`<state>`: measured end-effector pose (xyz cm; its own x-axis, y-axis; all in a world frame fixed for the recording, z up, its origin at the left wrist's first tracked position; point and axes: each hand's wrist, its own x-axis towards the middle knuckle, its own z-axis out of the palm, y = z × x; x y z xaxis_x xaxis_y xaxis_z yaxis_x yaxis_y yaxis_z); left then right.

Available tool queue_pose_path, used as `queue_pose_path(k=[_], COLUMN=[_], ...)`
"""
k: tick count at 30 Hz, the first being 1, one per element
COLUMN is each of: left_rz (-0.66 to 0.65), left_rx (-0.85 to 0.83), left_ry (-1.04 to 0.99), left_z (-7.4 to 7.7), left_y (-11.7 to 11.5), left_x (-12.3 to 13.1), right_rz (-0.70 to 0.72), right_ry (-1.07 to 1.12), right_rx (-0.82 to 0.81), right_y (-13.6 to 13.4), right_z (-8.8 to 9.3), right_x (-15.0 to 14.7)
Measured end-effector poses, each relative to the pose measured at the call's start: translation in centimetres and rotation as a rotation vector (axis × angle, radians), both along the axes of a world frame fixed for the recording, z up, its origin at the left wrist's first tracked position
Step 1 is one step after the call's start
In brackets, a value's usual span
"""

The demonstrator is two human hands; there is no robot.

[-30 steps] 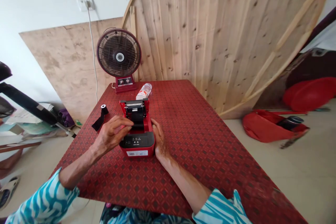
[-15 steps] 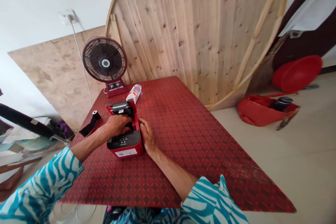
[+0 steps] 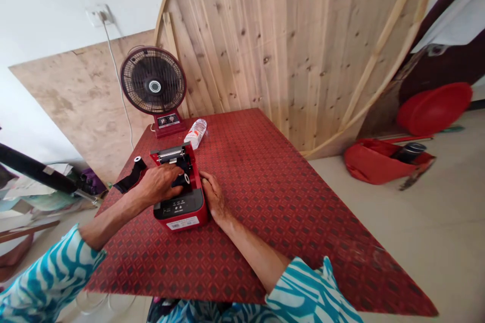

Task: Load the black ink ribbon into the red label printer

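A red and black label printer (image 3: 182, 214) stands on the table with its lid raised. My left hand (image 3: 161, 181) reaches into its open top, fingers closed round a small dark ribbon roll (image 3: 186, 179); the roll's white core end shows beside the fingertips. Most of that roll is hidden by the hand. Against the printer's right side wall lies my right hand (image 3: 215, 197), its fingers stretched along the casing and holding nothing. Left of the printer, a second black ribbon roll (image 3: 138, 162) sits with a length of ribbon trailing off it.
A fan (image 3: 154, 86) stands at the table's back left, near a clear plastic bottle (image 3: 196, 133) lying on its side. The patterned red table (image 3: 265, 202) reaches to a wooden panel (image 3: 288, 50). A red bag (image 3: 369, 161) lies on the floor at right.
My left hand has drawn slightly back and left inside the printer, and the roll's white core end has come into sight. My right hand stays against the printer's side.
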<state>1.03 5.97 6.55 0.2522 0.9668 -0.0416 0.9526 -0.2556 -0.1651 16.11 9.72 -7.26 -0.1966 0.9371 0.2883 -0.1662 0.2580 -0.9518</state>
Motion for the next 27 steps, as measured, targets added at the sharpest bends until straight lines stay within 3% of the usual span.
queue_pose_path(k=[4, 10, 15, 20, 27], left_rz=[-0.031, -0.081, -0.123, 0.12, 0.439], left_rx=[0.046, 0.035, 0.063, 0.052, 0.206], left_ry=[-0.108, -0.197, -0.482, -0.839, -1.322], left_z=[0.1, -0.2, 1.0, 2.2, 0.9], left_y=[-1.2, -1.0, -2.5, -5.1, -8.4], left_x=[-1.2, -1.4, -2.3, -5.4, -9.7], right_rz=[0.057, 0.059, 0.048, 0.044, 0.041], right_ry=[-0.032, -0.068, -0.061, -0.05, -0.05], right_rx=[0.036, 0.023, 0.027, 0.004, -0.03], right_y=[0.0, -0.1, 0.0, 0.0, 0.0], right_z=[0.0, 0.0, -0.3, -0.3, -0.3], right_x=[0.0, 0.2, 0.2, 0.2, 0.5])
